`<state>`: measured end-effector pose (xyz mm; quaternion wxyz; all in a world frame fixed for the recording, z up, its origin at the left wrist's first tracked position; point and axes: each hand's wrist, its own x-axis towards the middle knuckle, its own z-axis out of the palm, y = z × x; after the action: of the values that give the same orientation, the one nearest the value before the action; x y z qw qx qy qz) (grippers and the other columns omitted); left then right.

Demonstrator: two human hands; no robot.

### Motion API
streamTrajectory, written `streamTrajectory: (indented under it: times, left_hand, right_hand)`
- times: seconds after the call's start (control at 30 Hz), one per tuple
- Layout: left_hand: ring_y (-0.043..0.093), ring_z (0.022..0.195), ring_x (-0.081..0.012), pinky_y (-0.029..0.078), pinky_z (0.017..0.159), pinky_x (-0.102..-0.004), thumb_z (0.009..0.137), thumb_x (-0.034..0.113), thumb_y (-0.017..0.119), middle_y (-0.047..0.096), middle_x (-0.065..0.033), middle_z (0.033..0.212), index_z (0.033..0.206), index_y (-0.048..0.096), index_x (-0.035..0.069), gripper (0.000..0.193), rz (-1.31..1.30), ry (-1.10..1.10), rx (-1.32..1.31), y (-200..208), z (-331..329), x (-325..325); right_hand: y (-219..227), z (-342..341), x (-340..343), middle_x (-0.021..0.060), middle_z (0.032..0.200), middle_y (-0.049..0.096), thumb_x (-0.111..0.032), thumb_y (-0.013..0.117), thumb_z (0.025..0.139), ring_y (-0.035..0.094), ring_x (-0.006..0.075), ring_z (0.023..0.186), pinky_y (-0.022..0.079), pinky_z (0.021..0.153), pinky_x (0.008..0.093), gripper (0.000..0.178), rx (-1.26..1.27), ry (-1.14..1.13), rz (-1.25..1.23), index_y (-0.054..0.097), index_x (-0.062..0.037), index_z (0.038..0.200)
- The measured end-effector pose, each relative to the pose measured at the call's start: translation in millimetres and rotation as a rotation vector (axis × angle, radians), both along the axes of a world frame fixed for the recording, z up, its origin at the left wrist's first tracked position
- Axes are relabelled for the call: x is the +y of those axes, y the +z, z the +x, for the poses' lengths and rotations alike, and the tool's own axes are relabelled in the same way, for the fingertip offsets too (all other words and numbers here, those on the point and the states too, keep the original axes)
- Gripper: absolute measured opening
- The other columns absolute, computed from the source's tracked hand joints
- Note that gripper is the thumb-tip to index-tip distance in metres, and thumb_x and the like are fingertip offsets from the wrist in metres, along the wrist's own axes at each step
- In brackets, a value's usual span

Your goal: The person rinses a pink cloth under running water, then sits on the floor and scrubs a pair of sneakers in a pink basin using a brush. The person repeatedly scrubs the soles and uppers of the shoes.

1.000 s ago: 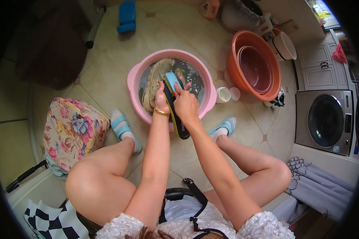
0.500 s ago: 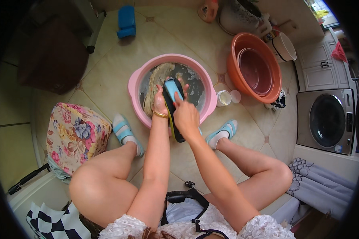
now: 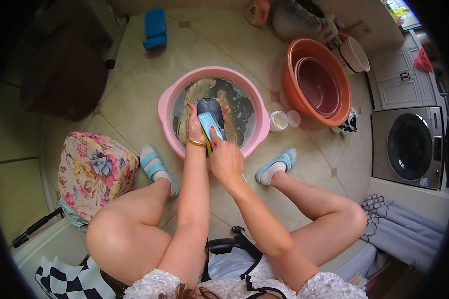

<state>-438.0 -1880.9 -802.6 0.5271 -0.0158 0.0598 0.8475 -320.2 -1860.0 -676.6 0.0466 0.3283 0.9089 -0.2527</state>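
Over a pink basin point(image 3: 164, 119) of cloudy, sudsy water, my left hand point(image 3: 195, 127) cradles a dark grey shoe point(image 3: 208, 105) from below, fingers curling up on its far side. The shoe has a yellow-green line along its edge. My right hand point(image 3: 227, 162) grips a light blue brush point(image 3: 208, 122), its index finger stretched along the back. The brush lies against the shoe, so its bristles are hidden. Pale beige soaked items point(image 3: 199, 90) lie in the water; their kind is unclear.
Right of the basin stand an open white jar point(image 3: 279, 121) and its lid point(image 3: 294, 118). Beyond them are nested orange and red basins point(image 3: 293, 55) and a washing machine point(image 3: 379, 149). A flowered fabric-covered object point(image 3: 97, 174) stands left. A blue plastic object point(image 3: 155, 30) lies far back.
The brush has slid nearer to me along the shoe, with my right hand drawn back. The shoe is tilted differently, showing more of its grey far end.
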Motion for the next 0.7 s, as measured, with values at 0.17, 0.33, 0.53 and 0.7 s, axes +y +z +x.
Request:
streamTrajectory:
  times: [0.17,0.33,0.53,0.7]
  left_hand:
    - [0.054,0.114,-0.0305,0.048,0.092,-0.043,0.093,0.063,0.034,0.052,-0.0202,0.13,0.138,0.04,0.004,0.075,-0.209,0.109,0.044,21.8,23.4,24.7]
    - [0.059,0.105,-0.0319,0.049,0.09,-0.0445,0.093,0.065,0.027,0.054,-0.0232,0.125,0.136,0.042,0.005,0.076,-0.036,0.026,0.043,1.3,4.5,1.2]
    - [0.056,0.113,-0.035,0.047,0.095,-0.0434,0.093,0.064,0.026,0.052,-0.024,0.13,0.136,0.04,0.0,0.078,-0.063,-0.016,0.05,9.1,12.6,12.4]
    - [0.056,0.112,-0.0355,0.047,0.094,-0.0459,0.095,0.062,0.026,0.053,-0.0244,0.128,0.138,0.038,0.002,0.075,-0.092,0.074,0.067,-2.4,1.4,-1.8]
  right_hand:
    - [-24.5,-36.2,54.2,0.0222,0.077,0.066,-0.014,0.049,0.09,0.066,0.0399,0.072,0.051,0.064,0.0509,0.037,0.103,-0.101,0.107,0.058,-0.0147,0.125]
    - [-12.3,0.9,18.1,0.0217,0.079,0.066,-0.014,0.049,0.09,0.067,0.0392,0.074,0.05,0.066,0.0523,0.04,-0.044,-0.083,0.019,0.056,-0.0191,0.129]
    - [-27.2,-25.8,39.5,0.0239,0.079,0.066,-0.015,0.046,0.091,0.066,0.0406,0.074,0.05,0.065,0.0527,0.035,0.114,-0.12,0.067,0.06,-0.0163,0.124]
    - [-13.2,-0.7,24.0,0.0228,0.078,0.066,-0.014,0.048,0.091,0.066,0.0404,0.072,0.05,0.065,0.0529,0.038,0.01,-0.104,0.006,0.059,-0.0181,0.127]
